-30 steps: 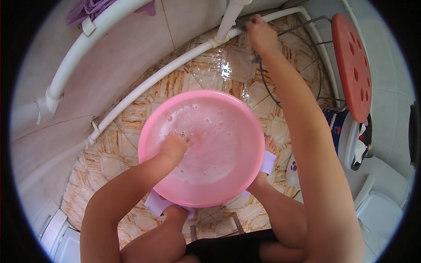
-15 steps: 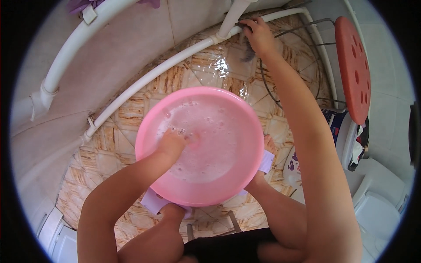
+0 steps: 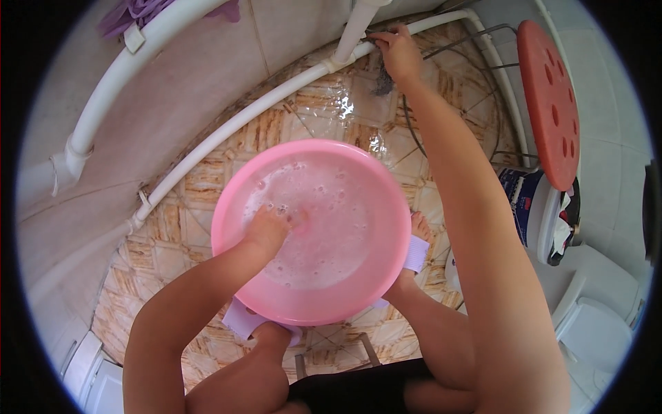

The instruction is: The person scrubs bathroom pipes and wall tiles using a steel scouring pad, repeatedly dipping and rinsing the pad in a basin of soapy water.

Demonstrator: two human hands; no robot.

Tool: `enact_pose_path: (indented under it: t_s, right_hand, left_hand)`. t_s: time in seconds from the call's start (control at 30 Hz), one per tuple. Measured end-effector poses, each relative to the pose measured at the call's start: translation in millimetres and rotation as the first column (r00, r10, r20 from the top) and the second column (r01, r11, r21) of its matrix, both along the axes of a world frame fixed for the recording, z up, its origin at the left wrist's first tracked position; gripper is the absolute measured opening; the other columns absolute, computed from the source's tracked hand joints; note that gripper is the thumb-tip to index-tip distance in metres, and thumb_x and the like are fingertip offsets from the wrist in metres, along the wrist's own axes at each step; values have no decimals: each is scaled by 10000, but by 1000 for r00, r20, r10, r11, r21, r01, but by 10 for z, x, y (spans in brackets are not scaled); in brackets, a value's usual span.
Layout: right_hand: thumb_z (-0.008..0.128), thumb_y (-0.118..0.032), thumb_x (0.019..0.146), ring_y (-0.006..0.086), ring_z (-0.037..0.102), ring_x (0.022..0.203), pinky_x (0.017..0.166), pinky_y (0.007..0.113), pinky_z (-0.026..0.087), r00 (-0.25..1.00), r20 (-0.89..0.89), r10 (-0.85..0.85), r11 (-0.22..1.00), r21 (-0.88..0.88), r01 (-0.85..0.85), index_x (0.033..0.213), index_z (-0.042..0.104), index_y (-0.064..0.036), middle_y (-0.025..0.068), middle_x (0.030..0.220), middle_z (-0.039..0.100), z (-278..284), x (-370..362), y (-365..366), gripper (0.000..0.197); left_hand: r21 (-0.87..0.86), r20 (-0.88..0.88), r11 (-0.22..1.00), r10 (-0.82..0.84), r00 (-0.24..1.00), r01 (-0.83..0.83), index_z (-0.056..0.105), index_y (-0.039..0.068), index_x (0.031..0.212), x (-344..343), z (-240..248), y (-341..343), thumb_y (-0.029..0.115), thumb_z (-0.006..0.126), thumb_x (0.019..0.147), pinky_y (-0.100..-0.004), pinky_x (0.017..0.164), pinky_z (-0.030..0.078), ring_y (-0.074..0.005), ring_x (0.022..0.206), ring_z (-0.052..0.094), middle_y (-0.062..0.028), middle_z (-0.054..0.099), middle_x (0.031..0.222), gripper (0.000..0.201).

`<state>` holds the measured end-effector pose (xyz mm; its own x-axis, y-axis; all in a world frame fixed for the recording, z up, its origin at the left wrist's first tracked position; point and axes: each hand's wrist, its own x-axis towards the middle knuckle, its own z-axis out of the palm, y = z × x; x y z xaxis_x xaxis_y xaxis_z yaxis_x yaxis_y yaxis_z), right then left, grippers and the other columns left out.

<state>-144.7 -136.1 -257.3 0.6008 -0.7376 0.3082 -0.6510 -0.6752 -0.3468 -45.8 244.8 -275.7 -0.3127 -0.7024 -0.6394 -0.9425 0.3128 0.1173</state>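
Note:
A pink basin (image 3: pixel 310 315) of cloudy, sudsy water stands on the floor between my feet. My left hand (image 3: pixel 267 228) dips into the water at the basin's left side. Foam and water hide its fingers, and whether they hold anything cannot be seen; a blurred pinkish patch shows beside them. My right arm stretches far ahead to the wall, where my right hand (image 3: pixel 401 56) is at the low white pipe (image 3: pixel 241 119), beside its joint with an upright pipe. Its fingers are bent together on something small and dark. Just below them hangs a dark grey, fuzzy-looking thing (image 3: pixel 383 83).
A red stool (image 3: pixel 549 103) with holes in its seat and metal legs lies tipped at the right. Near it stand a blue and white bucket (image 3: pixel 524 200) and a white toilet (image 3: pixel 596 324). Wet tiles (image 3: pixel 338 103) shine beyond the basin. Purple cloth (image 3: pixel 138 15) hangs upper left.
The view has shifted slightly. My right hand stays at the pipe with its fingers turned a little, and my left hand remains in the water.

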Motion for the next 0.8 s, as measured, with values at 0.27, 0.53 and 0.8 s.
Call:
enact_pose_path:
  t_s: [0.27,0.53,0.8]
  right_hand:
    - [576,-148,834,353,582,900,797,424,482,994,-58,-97,991,90,102,966,702,-170,148,1040,521,58,80,-21,184]
    - [555,-137,828,368,586,906,813,436,474,990,67,-123,978,175,110,975,702,-181,177,1070,505,-130,90,106,212]
    - [537,-158,847,382,582,894,805,448,467,992,82,-99,991,-78,106,952,692,-139,209,1087,531,-163,220,478,188]
  left_hand:
    - [8,-23,999,41,999,-41,432,231,1312,28,-73,23,203,782,616,-349,933,374,-202,1120,507,-22,533,1216,779]
    - [-88,-39,995,50,998,-54,484,227,1265,22,-180,110,224,773,637,-349,954,357,-196,1117,508,-10,545,1196,691]
    - [35,7,999,38,999,-38,639,175,1076,4,-277,98,143,672,715,-347,931,369,-190,1098,520,-11,570,1146,365]
